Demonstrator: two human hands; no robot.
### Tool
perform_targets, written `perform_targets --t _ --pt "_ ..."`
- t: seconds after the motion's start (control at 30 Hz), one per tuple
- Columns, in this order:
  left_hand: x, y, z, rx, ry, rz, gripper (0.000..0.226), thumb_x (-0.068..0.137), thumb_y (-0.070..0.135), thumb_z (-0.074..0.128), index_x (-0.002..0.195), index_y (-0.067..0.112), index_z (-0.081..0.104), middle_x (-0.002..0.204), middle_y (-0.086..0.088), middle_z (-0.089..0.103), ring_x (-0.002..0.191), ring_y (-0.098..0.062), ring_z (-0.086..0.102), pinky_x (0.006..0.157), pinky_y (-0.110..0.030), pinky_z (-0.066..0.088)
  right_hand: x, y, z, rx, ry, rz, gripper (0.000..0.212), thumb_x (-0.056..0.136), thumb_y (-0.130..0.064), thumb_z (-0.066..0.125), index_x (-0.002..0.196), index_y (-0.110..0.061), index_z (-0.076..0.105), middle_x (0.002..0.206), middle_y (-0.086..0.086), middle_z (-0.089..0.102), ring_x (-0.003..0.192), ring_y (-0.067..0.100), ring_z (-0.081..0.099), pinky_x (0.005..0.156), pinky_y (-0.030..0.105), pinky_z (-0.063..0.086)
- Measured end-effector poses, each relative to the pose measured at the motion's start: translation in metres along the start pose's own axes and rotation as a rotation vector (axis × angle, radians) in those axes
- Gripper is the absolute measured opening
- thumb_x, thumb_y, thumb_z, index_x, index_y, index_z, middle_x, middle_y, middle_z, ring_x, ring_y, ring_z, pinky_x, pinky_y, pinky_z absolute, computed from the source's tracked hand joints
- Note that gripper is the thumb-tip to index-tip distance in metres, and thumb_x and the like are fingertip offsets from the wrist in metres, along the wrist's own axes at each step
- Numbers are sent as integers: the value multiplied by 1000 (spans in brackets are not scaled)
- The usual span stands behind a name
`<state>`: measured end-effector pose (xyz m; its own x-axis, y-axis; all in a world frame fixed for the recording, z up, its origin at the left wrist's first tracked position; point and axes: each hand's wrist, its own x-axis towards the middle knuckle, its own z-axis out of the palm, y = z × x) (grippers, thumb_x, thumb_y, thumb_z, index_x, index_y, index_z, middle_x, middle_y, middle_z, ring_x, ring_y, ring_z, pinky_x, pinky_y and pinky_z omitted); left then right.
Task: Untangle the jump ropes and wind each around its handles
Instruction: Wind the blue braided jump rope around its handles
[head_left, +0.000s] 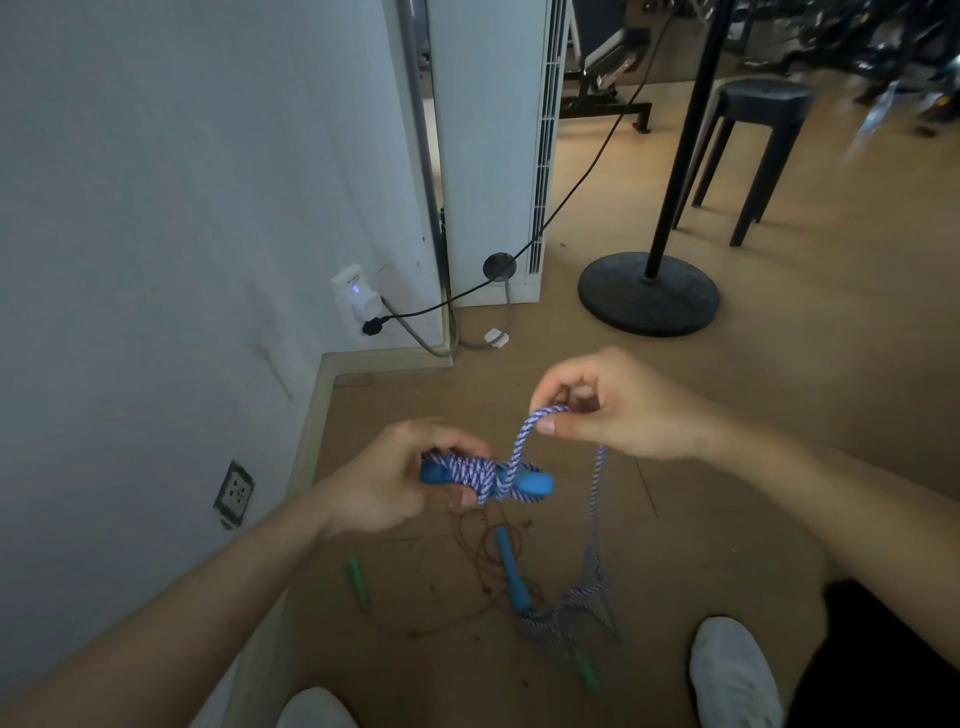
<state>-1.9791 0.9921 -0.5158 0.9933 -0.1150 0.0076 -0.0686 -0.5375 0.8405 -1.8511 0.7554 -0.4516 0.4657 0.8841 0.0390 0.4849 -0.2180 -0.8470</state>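
My left hand (387, 480) grips a blue handle (532, 483) with blue-and-white striped rope (470, 470) coiled around it. My right hand (618, 408) pinches a loop of that rope just above the coil. From this hand the rope hangs down to a loose pile (576, 603) on the floor beside the second blue handle (511, 569). A thin brown rope (480, 545) lies tangled on the floor near it, with one green handle (358, 579) to the left and another green handle (587, 673) near my right shoe.
A white wall (156, 208) with sockets and plugged cables runs along the left. A black stand base (649, 293) and a black stool (753, 135) stand on the wooden floor behind. My white shoes (735, 675) are at the bottom edge.
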Motion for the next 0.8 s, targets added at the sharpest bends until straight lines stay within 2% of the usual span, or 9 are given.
perform_targets --t 0.07,0.13,0.2,0.3,0.4,0.5,0.6,0.73,0.8 --pt "-2 10 -2 -55 -107 -1 39 79 9 83 115 19 72 106 0 70 96 -20 69 87 -38 57 6 7 -8 -38 60 -4 11 83 -8 77 85 -17 72 72 -5 69 62 7 54 60 21 46" --pt "-4 18 -7 -76 -161 11 38 81 8 81 117 17 71 108 -4 72 97 -23 69 86 -37 57 11 16 -16 -56 100 5 13 81 -8 80 86 -15 72 71 -11 68 63 10 55 61 23 47" --pt "-7 22 -16 -156 -171 -13 39 82 5 79 118 16 70 107 -8 73 94 -24 70 83 -37 57 16 23 -23 -72 137 5 14 81 -10 80 88 -17 71 73 -14 69 65 9 59 64 21 48" --pt "-10 26 -27 -306 -148 -61 39 81 1 76 115 20 71 103 -7 74 85 -20 71 76 -41 60 21 35 -31 -79 187 4 14 82 -14 79 90 -19 70 80 -8 71 73 11 68 70 22 52" --pt "-11 27 -31 -422 -170 -50 38 81 9 80 117 18 70 103 -4 72 84 -19 70 71 -36 59 25 46 -32 -59 239 20 11 84 -13 77 90 -15 68 79 -4 70 71 14 68 66 28 56" --pt "-10 25 -29 -681 -45 -88 70 65 33 91 127 15 65 106 -6 70 85 -18 68 66 -30 57 29 54 -24 -9 270 78 8 87 -10 72 93 -9 66 81 5 68 63 14 67 58 32 57" --pt "-6 23 -25 -882 132 -72 90 58 32 95 134 5 56 103 -7 69 82 -16 66 67 -27 56 31 60 -5 -13 224 147 3 91 -16 67 92 -14 65 85 3 66 58 9 66 53 27 53" --pt "4 20 -23 -1052 414 -116 87 47 32 99 122 6 63 97 -5 70 78 -13 68 67 -24 58 26 56 23 19 110 175 7 96 -18 62 91 -22 63 86 1 64 56 12 65 52 27 54" --pt "8 19 -24 -1068 550 -136 67 60 26 93 116 6 63 95 -5 71 74 -12 69 65 -23 58 22 51 32 29 48 159 11 97 -16 60 93 -26 62 87 0 64 58 13 65 55 29 56"
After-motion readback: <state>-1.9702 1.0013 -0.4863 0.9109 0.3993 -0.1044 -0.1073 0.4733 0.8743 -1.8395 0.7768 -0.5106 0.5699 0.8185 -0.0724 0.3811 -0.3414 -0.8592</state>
